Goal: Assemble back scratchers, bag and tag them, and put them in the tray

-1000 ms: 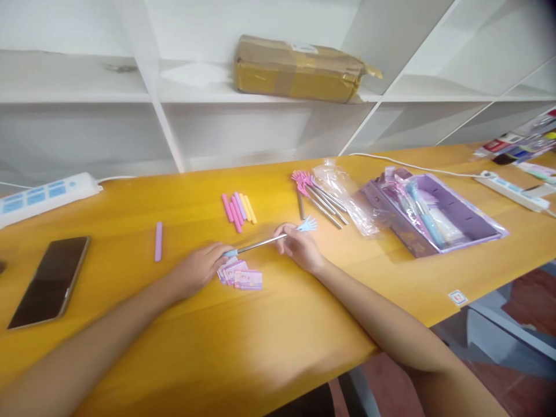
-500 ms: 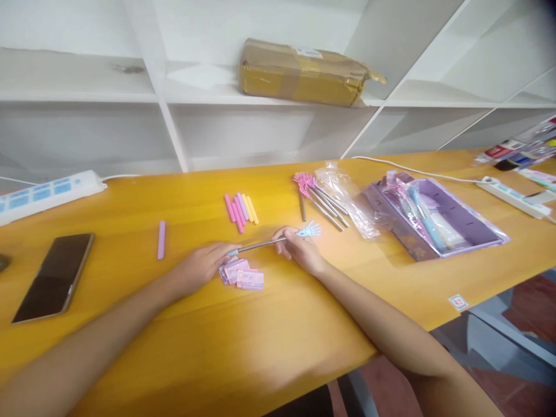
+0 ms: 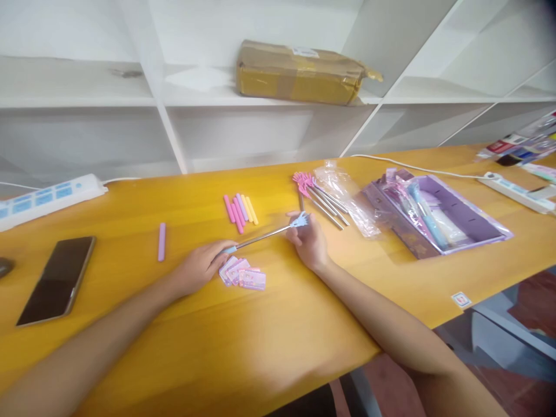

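Observation:
My left hand is closed around the blue handle of a back scratcher. Its thin metal rod slopes up to the right and ends in a light-blue claw. My right hand is at that claw end, thumb above and fingers curled below; how firmly it grips is hard to make out. Just below the handle lie several small pink-purple cards, overlapping on the table. Beyond the rod are several pink, purple and yellow handle tubes. Several back scratchers with pink claws lie past my right hand.
A clear plastic bag and a purple box with wrapped items are on the right. To the left are one purple tube, a phone and a power strip. A taped carton sits on the shelf.
My right hand has shifted right along the rod, from just below the claw to the claw itself. The claw end has moved slightly up and left. My left hand keeps the handle.

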Tool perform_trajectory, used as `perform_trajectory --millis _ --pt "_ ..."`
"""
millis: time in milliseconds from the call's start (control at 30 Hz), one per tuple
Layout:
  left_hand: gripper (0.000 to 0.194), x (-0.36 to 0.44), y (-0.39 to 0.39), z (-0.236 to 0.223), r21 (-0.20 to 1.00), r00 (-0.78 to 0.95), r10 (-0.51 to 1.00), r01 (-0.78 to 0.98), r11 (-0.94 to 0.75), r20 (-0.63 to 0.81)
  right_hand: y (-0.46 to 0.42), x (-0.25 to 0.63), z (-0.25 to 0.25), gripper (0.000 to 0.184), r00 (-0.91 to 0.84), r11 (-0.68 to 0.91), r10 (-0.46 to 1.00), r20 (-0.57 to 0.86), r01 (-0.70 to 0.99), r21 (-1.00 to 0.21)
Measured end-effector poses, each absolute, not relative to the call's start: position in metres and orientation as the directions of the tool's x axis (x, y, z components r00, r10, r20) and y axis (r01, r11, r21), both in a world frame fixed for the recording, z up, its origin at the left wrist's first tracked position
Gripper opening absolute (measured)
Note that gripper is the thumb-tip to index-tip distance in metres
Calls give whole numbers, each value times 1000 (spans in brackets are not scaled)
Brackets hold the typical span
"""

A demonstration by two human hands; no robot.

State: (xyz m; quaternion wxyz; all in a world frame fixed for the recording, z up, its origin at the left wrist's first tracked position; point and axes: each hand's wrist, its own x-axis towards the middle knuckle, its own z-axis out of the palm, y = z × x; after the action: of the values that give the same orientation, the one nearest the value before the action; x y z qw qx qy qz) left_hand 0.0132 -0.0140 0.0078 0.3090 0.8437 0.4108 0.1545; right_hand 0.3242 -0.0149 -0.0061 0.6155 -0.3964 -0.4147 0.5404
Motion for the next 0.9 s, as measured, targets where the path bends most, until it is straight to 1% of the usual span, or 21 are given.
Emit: perform_trajectory --millis 167,433,900 --pt "41 11 -13 5 651 620 785 594 -472 3 -16 325 -8 52 89 87 994 62 -313 -946" --pt "39 9 -11 1 663 613 790 586 -466 13 -18 325 -9 52 39 81 997 72 -314 -946" --pt "40 12 -13 6 656 603 798 605 -451 -8 -19 325 -9 58 -4 66 998 70 -285 -956"
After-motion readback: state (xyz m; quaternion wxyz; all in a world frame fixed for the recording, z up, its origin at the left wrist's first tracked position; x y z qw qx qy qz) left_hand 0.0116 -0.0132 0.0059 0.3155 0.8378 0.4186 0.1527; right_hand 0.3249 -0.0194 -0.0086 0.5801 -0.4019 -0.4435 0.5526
